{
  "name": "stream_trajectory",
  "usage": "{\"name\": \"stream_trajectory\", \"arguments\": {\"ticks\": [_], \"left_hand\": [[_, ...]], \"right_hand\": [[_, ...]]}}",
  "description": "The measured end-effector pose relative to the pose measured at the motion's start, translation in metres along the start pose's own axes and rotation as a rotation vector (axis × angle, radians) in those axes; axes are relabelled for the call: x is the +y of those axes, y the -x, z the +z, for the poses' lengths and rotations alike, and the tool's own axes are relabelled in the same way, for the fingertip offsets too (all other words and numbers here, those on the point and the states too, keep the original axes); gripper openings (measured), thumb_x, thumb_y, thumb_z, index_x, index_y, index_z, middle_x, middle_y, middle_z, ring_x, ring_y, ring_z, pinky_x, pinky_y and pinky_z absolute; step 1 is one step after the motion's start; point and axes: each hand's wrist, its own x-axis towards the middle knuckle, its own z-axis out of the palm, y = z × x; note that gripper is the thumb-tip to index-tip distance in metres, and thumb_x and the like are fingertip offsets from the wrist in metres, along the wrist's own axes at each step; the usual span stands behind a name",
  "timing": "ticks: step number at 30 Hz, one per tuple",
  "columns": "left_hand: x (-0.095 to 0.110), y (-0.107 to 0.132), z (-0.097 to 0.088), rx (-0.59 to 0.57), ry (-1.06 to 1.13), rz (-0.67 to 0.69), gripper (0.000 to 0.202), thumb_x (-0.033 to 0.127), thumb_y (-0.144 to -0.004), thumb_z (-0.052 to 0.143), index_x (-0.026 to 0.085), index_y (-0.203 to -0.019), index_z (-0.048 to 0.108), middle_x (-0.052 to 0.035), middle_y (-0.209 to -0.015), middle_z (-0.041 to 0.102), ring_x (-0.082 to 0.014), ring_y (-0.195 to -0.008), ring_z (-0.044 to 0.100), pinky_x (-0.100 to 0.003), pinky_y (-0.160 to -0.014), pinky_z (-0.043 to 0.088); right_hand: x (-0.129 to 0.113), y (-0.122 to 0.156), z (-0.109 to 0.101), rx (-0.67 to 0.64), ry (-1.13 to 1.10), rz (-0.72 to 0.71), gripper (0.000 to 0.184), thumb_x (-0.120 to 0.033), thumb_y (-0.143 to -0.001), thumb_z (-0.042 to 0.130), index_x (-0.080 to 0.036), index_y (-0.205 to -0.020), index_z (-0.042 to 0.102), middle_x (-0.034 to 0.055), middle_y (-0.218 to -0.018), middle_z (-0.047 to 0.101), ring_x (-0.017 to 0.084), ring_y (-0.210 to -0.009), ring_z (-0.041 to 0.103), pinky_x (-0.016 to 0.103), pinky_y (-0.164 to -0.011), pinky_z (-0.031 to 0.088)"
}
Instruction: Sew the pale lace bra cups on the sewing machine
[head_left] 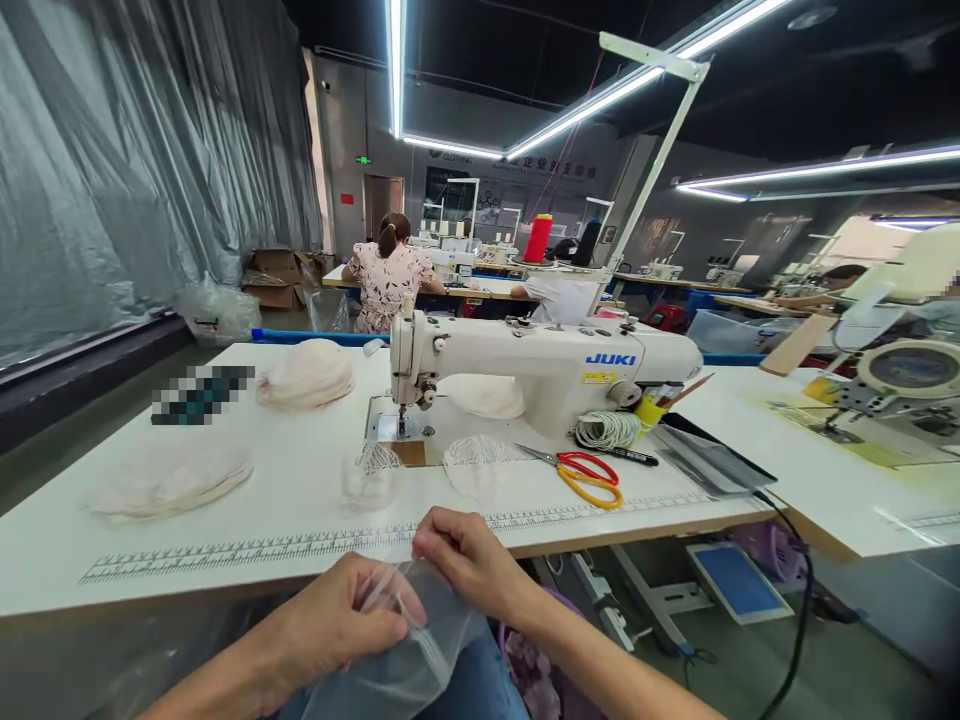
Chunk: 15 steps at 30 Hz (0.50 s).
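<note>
A clear plastic bag (397,680) hangs over my lap at the table's front edge. My left hand (337,620) is closed on its upper left side, thumb in front and fingers showing through the film. My right hand (472,565) pinches the bag's upper right edge. White strands show in the bag between the hands. Just beyond them, two small bundles lie on the table: a left bundle with white strings (373,478) and a right bundle with white strings (480,465). Behind these stands a white sewing machine (517,350).
Red-and-orange scissors (589,475), a coil of white cord (607,430) and a black pen (630,456) lie to the right. Pale fabric stacks (172,475) sit at left. A printed ruler (247,553) runs along the table's front. A person (386,275) sits farther back.
</note>
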Motion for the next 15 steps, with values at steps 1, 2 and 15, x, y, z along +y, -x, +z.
{"name": "stream_trajectory", "arguments": {"ticks": [1,2,15], "left_hand": [[0.0,0.002,0.0,0.002,-0.014,-0.01,0.023,0.029,-0.063,0.059,0.015,-0.081,0.065,0.0092,-0.052,0.031,-0.0089,-0.051,0.026,-0.02,-0.043,0.019],[-0.001,0.003,-0.001,0.003,-0.026,-0.016,0.022,0.025,-0.062,0.057,0.015,-0.079,0.065,0.0091,-0.052,0.032,-0.0088,-0.05,0.026,-0.02,-0.043,0.019],[-0.007,0.001,-0.009,-0.011,-0.054,0.085,0.012,0.027,-0.067,0.058,0.016,-0.062,0.058,0.0084,-0.052,0.031,-0.0098,-0.054,0.025,-0.023,-0.05,0.017]], "right_hand": [[0.002,-0.001,0.002,0.005,-0.008,0.005,0.026,-0.034,-0.088,0.048,-0.016,-0.069,0.052,-0.0074,-0.045,0.037,0.007,-0.043,0.032,0.019,-0.043,0.024],[0.003,-0.001,0.003,0.012,-0.016,0.01,0.027,-0.035,-0.088,0.048,-0.016,-0.069,0.052,-0.0075,-0.045,0.035,0.007,-0.043,0.032,0.019,-0.042,0.023],[0.003,0.004,-0.009,-0.114,-0.141,0.131,0.026,-0.042,-0.084,0.054,-0.018,-0.073,0.051,-0.0078,-0.047,0.039,0.006,-0.039,0.029,0.018,-0.038,0.021]]}}
